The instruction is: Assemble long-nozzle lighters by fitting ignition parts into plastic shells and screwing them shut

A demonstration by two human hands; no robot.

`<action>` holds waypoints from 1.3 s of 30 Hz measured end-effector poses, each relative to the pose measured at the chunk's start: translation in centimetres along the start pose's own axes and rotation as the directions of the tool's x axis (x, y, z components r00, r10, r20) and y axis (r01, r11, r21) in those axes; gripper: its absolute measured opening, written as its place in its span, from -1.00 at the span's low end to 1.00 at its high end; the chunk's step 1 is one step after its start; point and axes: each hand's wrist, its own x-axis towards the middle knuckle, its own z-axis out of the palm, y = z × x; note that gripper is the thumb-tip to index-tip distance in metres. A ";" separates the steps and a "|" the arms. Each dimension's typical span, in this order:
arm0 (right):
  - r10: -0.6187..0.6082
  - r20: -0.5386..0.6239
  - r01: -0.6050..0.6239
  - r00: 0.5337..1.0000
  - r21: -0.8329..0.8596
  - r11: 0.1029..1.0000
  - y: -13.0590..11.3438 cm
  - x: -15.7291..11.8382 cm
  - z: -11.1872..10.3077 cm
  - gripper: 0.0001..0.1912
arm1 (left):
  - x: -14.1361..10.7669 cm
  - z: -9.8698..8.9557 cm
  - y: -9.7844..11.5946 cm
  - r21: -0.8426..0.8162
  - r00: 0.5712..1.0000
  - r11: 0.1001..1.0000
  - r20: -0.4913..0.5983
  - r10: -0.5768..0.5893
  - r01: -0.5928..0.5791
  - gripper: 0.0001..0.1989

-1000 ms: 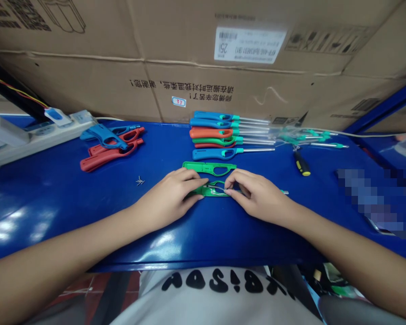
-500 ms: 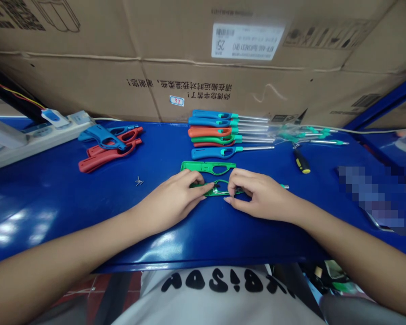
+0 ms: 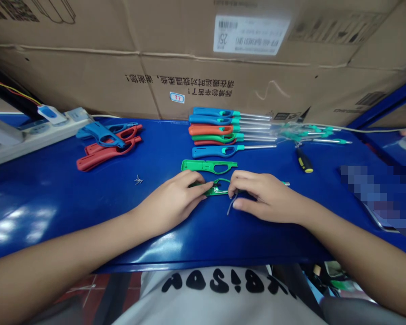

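Thin gray tube (image 3: 229, 209) now pokes out by the right hand (image 3: 265, 197), near its thumb; can't tell if it's pinched | left hand (image 3: 172, 198) pinches the green half (image 3: 211, 192) on the blue table (image 3: 176, 246), between both hands | other green half (image 3: 199, 165) lies just past it

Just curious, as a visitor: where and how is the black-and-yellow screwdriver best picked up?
Likely by its thick handle, from above and the near side, with the right hand once free: the handle's butt points that way, while the thin shaft points away, toward the green-tipped metal tubes.
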 end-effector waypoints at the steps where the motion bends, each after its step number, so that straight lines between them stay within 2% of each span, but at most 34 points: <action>1: 0.006 -0.025 -0.006 1.000 0.002 1.000 0.1 0.1 0.1 -0.65 | 0.0 0.1 0.0 -0.033 1.000 0.999 -0.020 -0.003 0.003 -0.65; 3: 0.040 -0.098 -0.042 0.994 -0.020 0.999 0.4 0.3 0.6 -0.70 | 0.1 0.4 0.1 -0.082 0.999 0.997 -0.044 -0.013 0.010 -0.63; 7: 0.057 -0.213 -0.072 0.975 -0.065 0.995 1.0 0.7 1.5 -0.91 | 0.1 0.8 0.6 -0.141 0.999 0.990 -0.052 -0.017 0.010 -0.65; 16: 0.059 -0.234 -0.069 0.970 -0.037 0.997 1.1 1.0 1.9 -0.90 | 0.0 0.7 0.8 -0.180 0.999 0.984 -0.029 -0.018 0.012 -0.67; 20: 0.064 -0.205 -0.075 0.977 -0.046 0.996 1.0 0.9 1.6 -0.92 | 0.1 0.5 1.1 -0.132 0.999 0.991 0.038 -0.010 0.015 -0.67; 27: -0.062 -0.035 0.062 0.997 0.000 0.998 1.1 0.2 0.0 -0.91 | 0.2 0.2 1.2 -0.046 0.995 0.999 0.101 0.019 -0.015 -0.63; 34: -0.063 0.042 0.062 0.997 0.023 0.998 1.2 -0.2 -0.6 -0.91 | 0.0 0.1 1.0 -0.056 0.995 0.998 0.103 0.010 -0.005 -0.63; 39: -0.074 0.044 0.074 0.996 -0.007 0.997 1.3 -0.3 -0.8 -0.88 | 0.0 0.1 1.0 -0.054 0.995 0.999 0.096 0.015 -0.010 -0.64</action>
